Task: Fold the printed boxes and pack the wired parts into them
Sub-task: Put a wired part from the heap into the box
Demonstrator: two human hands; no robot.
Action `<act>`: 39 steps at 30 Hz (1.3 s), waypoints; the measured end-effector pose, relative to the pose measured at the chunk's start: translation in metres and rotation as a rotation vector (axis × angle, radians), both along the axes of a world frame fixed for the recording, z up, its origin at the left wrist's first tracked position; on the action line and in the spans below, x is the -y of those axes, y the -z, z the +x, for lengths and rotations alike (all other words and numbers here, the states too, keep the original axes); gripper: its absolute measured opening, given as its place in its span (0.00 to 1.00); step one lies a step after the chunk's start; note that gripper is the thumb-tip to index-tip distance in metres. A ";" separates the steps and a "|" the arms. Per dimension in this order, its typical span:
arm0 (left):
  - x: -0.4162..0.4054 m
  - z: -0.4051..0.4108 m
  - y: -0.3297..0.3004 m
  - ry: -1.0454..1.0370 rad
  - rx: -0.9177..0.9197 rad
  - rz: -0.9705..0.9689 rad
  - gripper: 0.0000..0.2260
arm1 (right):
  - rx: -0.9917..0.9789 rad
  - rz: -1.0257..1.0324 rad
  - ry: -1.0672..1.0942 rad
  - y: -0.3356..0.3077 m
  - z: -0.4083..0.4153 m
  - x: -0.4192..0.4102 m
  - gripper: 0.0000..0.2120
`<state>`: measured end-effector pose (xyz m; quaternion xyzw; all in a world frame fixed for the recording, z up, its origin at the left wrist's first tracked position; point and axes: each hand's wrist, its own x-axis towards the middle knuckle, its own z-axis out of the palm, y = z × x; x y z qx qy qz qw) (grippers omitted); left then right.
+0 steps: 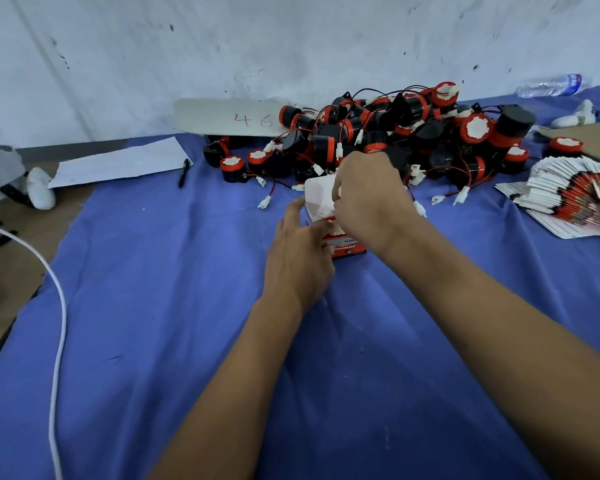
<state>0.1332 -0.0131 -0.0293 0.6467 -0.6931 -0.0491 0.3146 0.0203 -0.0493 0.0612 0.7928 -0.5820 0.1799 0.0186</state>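
The left hand is gripping the printed box steady; the right hand, fingers curled, is pinching its top flap, which wants tucking squarely

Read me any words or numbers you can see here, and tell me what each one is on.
"4 6": handwritten in red on the pale card leaning against the wall.
Printed box held by the left hand and right hand: white lettering on its red band, too blurred to read.
Stack of flat boxes: print too small.
Bottle label: unreadable.
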 end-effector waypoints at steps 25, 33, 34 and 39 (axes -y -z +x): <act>0.015 0.011 0.019 0.129 -0.103 -0.127 0.07 | -0.220 0.085 -0.209 0.040 0.008 0.022 0.11; 0.017 0.010 0.026 0.150 -0.164 -0.162 0.16 | -0.101 -0.021 -0.348 0.035 -0.006 0.025 0.11; 0.016 0.010 0.026 0.162 -0.210 -0.166 0.19 | -0.062 -0.044 -0.352 0.035 -0.006 0.023 0.10; 0.017 0.010 0.027 0.144 -0.160 -0.159 0.12 | -0.060 -0.101 -0.328 0.032 -0.001 0.022 0.05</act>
